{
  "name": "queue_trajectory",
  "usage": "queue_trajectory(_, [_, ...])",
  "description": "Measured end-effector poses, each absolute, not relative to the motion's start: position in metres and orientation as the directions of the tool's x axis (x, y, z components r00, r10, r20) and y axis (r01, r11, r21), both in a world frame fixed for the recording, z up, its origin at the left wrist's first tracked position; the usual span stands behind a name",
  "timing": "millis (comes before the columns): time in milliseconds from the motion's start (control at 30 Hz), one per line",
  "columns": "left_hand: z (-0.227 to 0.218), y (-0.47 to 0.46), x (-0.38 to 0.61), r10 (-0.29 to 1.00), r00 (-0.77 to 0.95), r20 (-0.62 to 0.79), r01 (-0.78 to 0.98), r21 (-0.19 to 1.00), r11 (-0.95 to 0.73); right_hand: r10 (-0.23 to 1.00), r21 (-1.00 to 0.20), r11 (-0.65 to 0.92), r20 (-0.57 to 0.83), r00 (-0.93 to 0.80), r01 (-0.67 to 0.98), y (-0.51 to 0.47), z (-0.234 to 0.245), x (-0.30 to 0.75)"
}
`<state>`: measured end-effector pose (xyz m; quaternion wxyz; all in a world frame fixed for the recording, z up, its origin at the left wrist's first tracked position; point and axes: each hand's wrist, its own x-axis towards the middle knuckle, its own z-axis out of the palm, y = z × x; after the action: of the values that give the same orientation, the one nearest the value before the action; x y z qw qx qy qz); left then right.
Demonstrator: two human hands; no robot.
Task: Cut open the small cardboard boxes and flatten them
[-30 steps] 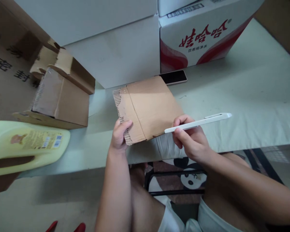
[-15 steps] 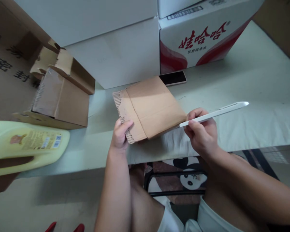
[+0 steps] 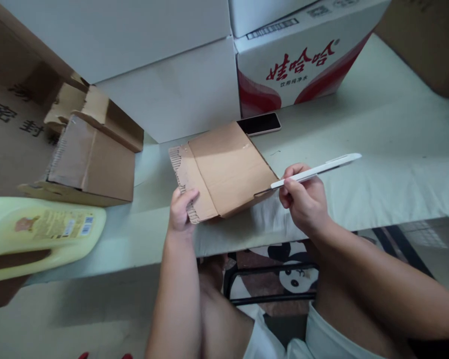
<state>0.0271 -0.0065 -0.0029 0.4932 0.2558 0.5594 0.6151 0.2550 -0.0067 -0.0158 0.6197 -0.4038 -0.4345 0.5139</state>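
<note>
Pale green cloth covers the table, with boxes crowding its far side. At the back a plain white box stands left of a white carton printed with red lettering and red swooshes. A dark-screened phone lies flat before them, its left end meeting the far corner of a brown cardboard piece in view.

That cardboard sits near the front edge of the table, between the person's two hands, with a crease running across it near its ragged left edge. The left hand pinches this torn edge, thumb lying on top; its other fingers are mostly hidden, underneath. The right hand is curled closed around a slim white cutter, whose handle slants up to the right. A thin dark blade sticks out from the lower left end and meets the right part of the cardboard's near edge.

Over on the left, a brown cardboard box with raised flaps stands behind a pale yellow bottle, which lies on its side with its label up. A panda-patterned surface shows below the table, behind a black bar.
</note>
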Motion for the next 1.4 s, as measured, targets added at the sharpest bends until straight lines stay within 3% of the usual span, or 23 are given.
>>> queue_trajectory(233, [-0.007, -0.006, 0.025, 0.897, -0.381, -0.222, -0.325, 0.941, 0.095, 0.992, -0.974, 0.123, 0.116, 0.048, -0.191, -0.010, -0.011, 0.256])
queue_trajectory(733, [-0.007, -0.004, 0.017, 0.872, -0.436, -0.221, -0.340, 0.938, 0.068, 0.957, -0.974, 0.174, 0.133, 0.256, -0.148, 0.005, -0.019, 0.270])
queue_trajectory(933, [-0.010, -0.004, 0.002, 0.848, -0.497, -0.185, -0.401, 0.916, -0.036, 0.949, -0.976, 0.119, 0.058, 0.309, -0.181, 0.015, -0.019, 0.277])
queue_trajectory(1067, [-0.013, -0.002, -0.006, 0.833, -0.525, -0.174, -0.439, 0.894, -0.090, 0.968, -0.987, 0.013, -0.028, 0.248, -0.163, 0.019, -0.024, 0.277])
queue_trajectory(1200, [-0.016, 0.000, -0.010, 0.824, -0.532, -0.195, -0.437, 0.897, -0.070, 0.993, -0.982, -0.118, -0.111, 0.048, 0.148, 0.020, -0.031, 0.276])
queue_trajectory(1300, [-0.018, 0.000, -0.012, 0.817, -0.540, -0.204, -0.437, 0.897, -0.065, 0.973, -0.878, -0.042, -0.145, -0.181, 0.478, 0.018, -0.035, 0.273])
queue_trajectory(1400, [-0.021, 0.000, -0.014, 0.833, -0.521, -0.186, -0.421, 0.905, -0.061, 0.952, -0.723, 0.047, -0.176, -0.249, 0.689, 0.017, -0.038, 0.271])
